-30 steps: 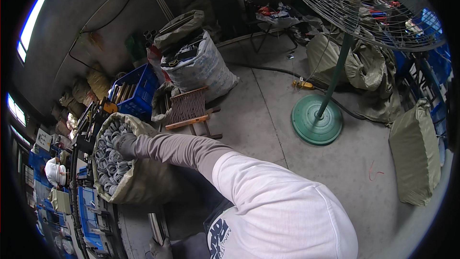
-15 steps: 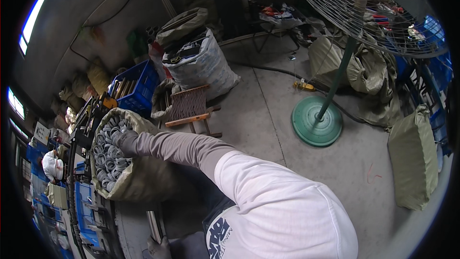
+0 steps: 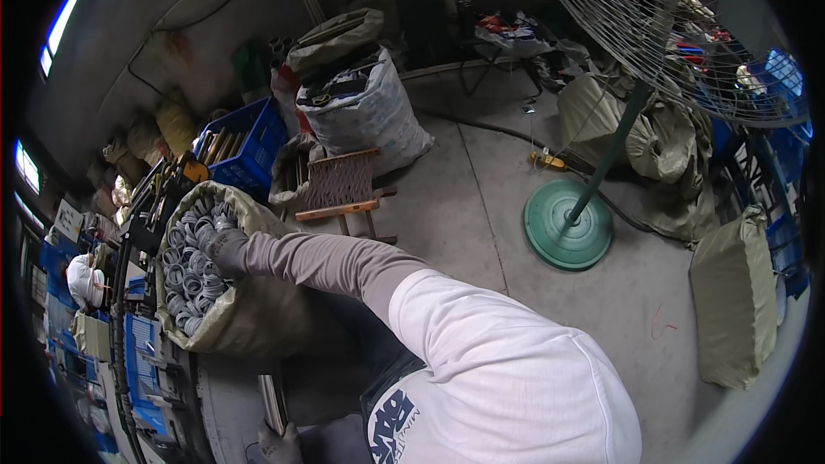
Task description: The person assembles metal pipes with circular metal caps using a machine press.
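My right hand (image 3: 227, 251), in a dark grey glove, reaches into an open olive woven sack (image 3: 266, 318). Grey rings (image 3: 191, 266) fill the sack up to its mouth. The hand rests against the rings at the sack's right side, its fingertips hidden among them. Lower down, my left hand (image 3: 279, 445), also gloved, is closed around the lower end of a shiny metal tube (image 3: 273, 402). The tube points upward, below the sack and apart from it.
Beyond the sack are a small wooden stool with a woven seat (image 3: 341, 185), a blue crate (image 3: 249, 146) and a stuffed white sack (image 3: 369, 116). A fan's green base (image 3: 567, 223) and a cable (image 3: 481, 126) occupy the floor. A co-worker (image 3: 86, 282) is at far left.
The view has shifted slightly. My right hand stays at the rings and my left hand still grips the metal tube; little else differs.
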A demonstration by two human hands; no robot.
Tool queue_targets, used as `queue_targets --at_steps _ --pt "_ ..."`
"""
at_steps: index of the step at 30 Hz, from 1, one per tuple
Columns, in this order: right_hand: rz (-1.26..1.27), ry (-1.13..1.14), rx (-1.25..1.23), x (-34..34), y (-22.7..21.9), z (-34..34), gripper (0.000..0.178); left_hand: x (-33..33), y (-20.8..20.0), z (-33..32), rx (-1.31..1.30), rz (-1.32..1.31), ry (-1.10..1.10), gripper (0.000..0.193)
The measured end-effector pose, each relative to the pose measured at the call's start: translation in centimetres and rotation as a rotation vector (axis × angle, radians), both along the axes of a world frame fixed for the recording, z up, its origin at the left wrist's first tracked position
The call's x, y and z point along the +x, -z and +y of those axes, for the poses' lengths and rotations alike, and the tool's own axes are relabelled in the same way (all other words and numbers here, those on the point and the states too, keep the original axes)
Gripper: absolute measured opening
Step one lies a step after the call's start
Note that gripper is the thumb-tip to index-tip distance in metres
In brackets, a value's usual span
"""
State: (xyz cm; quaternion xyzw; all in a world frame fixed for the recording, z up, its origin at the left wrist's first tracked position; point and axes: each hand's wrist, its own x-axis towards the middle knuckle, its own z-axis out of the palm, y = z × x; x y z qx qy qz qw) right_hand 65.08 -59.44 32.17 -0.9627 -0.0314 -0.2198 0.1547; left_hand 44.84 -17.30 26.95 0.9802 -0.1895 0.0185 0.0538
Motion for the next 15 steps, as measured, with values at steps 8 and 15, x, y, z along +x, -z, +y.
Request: queue_targets --at_steps 8,15 --pt "0.101 -0.073 -0.048 -1.4 -2.6 2.3 0.053 -0.3 -1.2 -1.0 0.053 0.026 -0.019 0.058" --pt "0.039 -0.075 0.061 -1.6 -2.4 2.4 0.044 0.6 -0.1 -0.3 0.004 0.006 0.032 0.059"
